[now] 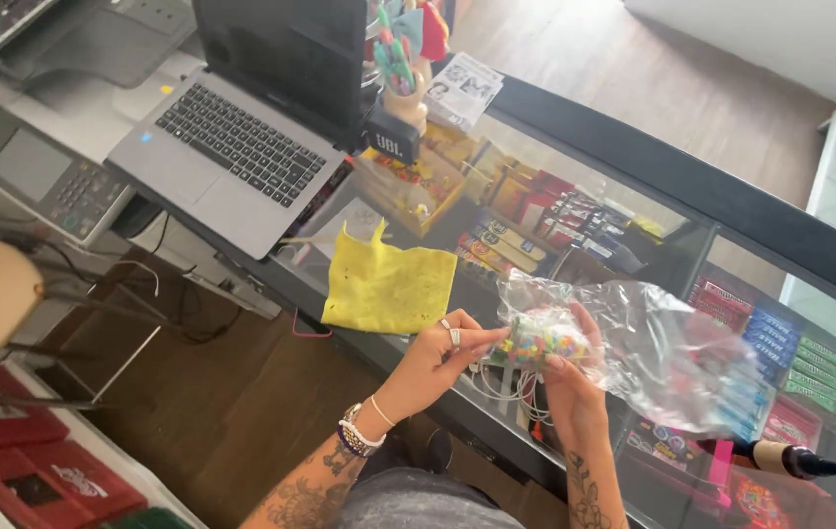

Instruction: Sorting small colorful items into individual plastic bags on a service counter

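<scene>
Head view: the right hand holds a clear plastic bag of colourful beads up over the glass bench, while the left hand pinches it at 9 o'clock to steady it.

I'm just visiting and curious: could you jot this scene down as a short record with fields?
Place: glass counter over shelves of packaged sweets
Left hand: fingers pinching the small bundle of colourful beads
Right hand: holding the same bundle from below
Wrapping: clear plastic bag, crumpled, trailing right
Nearby: yellow cloth, open laptop
</scene>
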